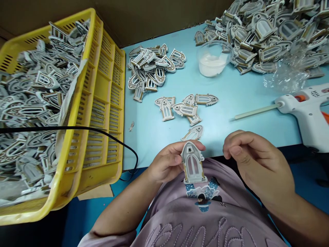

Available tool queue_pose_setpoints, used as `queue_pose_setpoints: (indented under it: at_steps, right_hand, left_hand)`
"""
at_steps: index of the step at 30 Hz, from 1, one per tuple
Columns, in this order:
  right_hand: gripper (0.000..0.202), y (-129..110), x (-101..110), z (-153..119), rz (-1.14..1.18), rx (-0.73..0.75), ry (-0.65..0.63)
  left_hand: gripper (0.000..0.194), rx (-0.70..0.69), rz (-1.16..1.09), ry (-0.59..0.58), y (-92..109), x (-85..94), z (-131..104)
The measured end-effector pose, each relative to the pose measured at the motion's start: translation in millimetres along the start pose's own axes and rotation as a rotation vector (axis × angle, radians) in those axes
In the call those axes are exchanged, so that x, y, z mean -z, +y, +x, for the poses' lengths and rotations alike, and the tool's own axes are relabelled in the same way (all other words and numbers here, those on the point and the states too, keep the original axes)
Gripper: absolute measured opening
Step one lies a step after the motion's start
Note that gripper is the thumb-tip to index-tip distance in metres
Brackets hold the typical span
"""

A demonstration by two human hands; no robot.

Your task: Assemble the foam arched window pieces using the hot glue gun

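My left hand [168, 161] holds a small grey arched window piece [192, 164] upright at the table's near edge, thumb and fingers pinching its top. My right hand [253, 161] hovers just to the right of it, fingers curled and holding nothing, a short gap from the piece. Another window piece [193, 133] lies on the light blue table [231, 103] just beyond my hands. A few more pieces [186, 107] lie loose a little farther off.
A yellow crate [102, 103] full of window pieces stands tilted at the left, a black cable [113, 139] across it. A small pile [153, 68] lies mid-table, a large heap [272, 31] back right. A clear cup of white glue [213, 60], crumpled plastic [285, 77] and a glue gun [305, 109] are at right.
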State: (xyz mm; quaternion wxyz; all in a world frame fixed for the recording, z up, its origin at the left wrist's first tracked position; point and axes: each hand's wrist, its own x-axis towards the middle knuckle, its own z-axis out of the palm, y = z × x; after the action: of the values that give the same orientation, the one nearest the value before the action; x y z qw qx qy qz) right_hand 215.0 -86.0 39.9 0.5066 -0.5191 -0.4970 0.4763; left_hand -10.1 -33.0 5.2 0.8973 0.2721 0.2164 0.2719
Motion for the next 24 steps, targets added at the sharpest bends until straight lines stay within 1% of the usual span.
queue_pose_setpoints:
  at_steps: [3,6,8,10,13,15,16,17,19,21,22,24]
  right_hand:
    - [0.007,-3.7,-5.5,4.9,-0.197,0.143,-0.033]
    - [0.012,-6.6,-13.5,8.8,-0.372,0.226,-0.039]
    - [0.01,-6.0,-17.1,10.9,-0.427,0.261,-0.041]
    - [0.01,-3.3,-17.1,12.4,-0.464,0.304,-0.029]
    - [0.012,3.7,-9.6,12.7,-0.496,0.315,0.043]
    - [0.01,8.6,-0.8,12.3,-0.451,0.23,0.1]
    - [0.009,10.4,3.9,12.4,-0.397,0.165,0.129]
    - [0.008,11.5,8.5,12.9,-0.32,0.098,0.157]
    - [0.007,10.8,16.4,15.3,-0.114,-0.01,0.211]
    - [0.005,6.0,22.2,19.5,0.098,-0.035,0.246]
    - [0.004,2.4,24.6,21.8,0.177,-0.03,0.25]
    - [0.002,-5.8,28.7,25.9,0.263,-0.016,0.238]
  left_hand:
    - [0.047,0.018,0.027,0.005,-0.9,-1.2,0.5]
    - [0.047,0.013,0.063,0.003,-3.9,-1.3,1.6]
    - [0.045,0.014,0.065,-0.008,-6.5,-1.1,1.7]
    - [0.043,0.046,0.044,-0.018,-7.6,-2.1,1.2]
    - [0.045,0.104,0.028,0.015,-2.0,-7.1,2.1]
    - [0.047,0.106,0.078,0.077,7.7,-11.9,7.3]
    - [0.048,0.08,0.137,0.12,13.9,-14.1,12.0]
    - [0.048,0.036,0.22,0.17,20.5,-15.7,18.0]
    - [0.045,-0.117,0.449,0.285,32.8,-16.5,32.9]
    - [0.046,-0.259,0.678,0.422,41.9,-13.6,48.2]
    - [0.046,-0.298,0.798,0.481,44.9,-11.0,54.8]
    - [0.045,-0.34,1.069,0.577,48.1,-4.5,64.0]
